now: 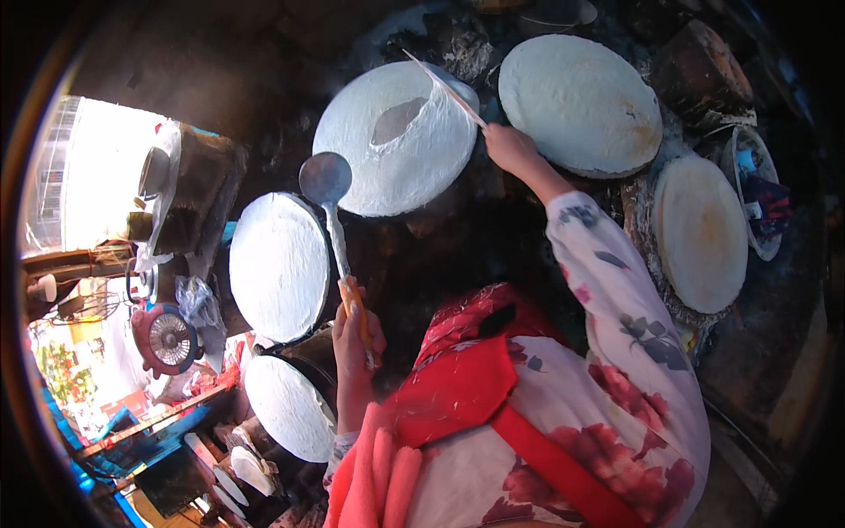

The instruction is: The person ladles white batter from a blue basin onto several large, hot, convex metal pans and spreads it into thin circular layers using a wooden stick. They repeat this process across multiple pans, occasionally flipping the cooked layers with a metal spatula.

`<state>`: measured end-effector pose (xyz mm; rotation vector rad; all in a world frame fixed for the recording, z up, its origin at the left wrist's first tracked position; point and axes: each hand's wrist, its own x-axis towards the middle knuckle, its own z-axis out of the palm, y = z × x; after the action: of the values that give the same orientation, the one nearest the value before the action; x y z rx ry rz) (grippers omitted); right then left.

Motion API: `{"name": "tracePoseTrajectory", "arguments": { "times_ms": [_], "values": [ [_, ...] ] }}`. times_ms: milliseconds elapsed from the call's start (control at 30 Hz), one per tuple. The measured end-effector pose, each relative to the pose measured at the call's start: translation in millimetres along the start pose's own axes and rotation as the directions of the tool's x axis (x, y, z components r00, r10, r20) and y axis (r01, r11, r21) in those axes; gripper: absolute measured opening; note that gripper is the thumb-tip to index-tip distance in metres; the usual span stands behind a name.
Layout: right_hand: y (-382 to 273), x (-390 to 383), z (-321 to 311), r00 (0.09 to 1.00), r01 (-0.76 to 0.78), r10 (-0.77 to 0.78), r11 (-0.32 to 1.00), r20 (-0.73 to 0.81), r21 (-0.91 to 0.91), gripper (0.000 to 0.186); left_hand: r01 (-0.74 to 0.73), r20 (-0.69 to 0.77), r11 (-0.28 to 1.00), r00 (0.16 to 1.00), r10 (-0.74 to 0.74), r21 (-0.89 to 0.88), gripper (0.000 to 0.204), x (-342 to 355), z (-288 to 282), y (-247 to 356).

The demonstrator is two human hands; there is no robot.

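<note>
Left hand (356, 339): curled closed round the grip of an orange-handled ladle (326, 179), its bowl ahead of the hand; what the bowl contains, I cannot tell.
Right hand (515, 151): closed on the near end of a thin flat stick (447, 91), which slants over the nearest disc to its left; whether it touches the coating, I cannot tell.
Disc in work (400, 180): round, white-coated, ahead of the left hand and just left of the right.
Done on it: white coating round most of the face, as I read it.
Left on it: one oval grey gap (398, 121) inside the coating; I judge this spreading mostly complete.
Discs, left hand's side: two, one beside the ladle (277, 264), one lower, near the wrist (290, 409); both look white over the visible face.
Discs, right hand's side: two, one just right of the hand (581, 106), one farther right and nearer the body (701, 233); both coated, with brownish patches, perhaps further along.
Finished stack: none that I can identify.
Surroundings: a round fan (170, 341), well left of the left hand; a red apron (462, 396), behind and between both hands.
</note>
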<state>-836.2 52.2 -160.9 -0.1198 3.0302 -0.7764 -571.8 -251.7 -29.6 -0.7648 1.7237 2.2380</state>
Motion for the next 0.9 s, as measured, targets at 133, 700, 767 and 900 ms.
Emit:
{"name": "tracePoseTrajectory", "arguments": {
  "times_ms": [133, 700, 767, 900],
  "values": [
    [-21.2, 68.0, 12.7, 0.999, 0.038, -0.04, 0.994, -0.012, -0.104, 0.018, 0.017, -0.015, 1.0, 1.0, -0.018, -0.009, 0.037, 5.1, 8.3, 1.4],
    [-29.2, -79.9, -2.2, 0.997, -0.044, 0.048, 0.996, -0.064, 0.072, 0.019, 0.008, 0.041, 0.996, 0.999, -0.004, -0.091, 0.039, 3.8, 6.1, 21.8],
    [-13.8, -80.2, -5.0, 0.982, -0.186, 0.187, 0.981, -0.008, 0.05, 0.02, 0.015, 0.062, 0.995, 0.998, -0.01, -0.094, 0.039, 4.9, 2.8, 23.5],
    [-46.5, -103.9, 16.5, 0.991, -0.03, 0.023, 0.998, 0.131, 0.053, 0.018, 0.062, 0.121, 0.989, 0.992, -0.046, -0.137, 0.039, 14.2, 5.0, 22.2]
  ]
}}
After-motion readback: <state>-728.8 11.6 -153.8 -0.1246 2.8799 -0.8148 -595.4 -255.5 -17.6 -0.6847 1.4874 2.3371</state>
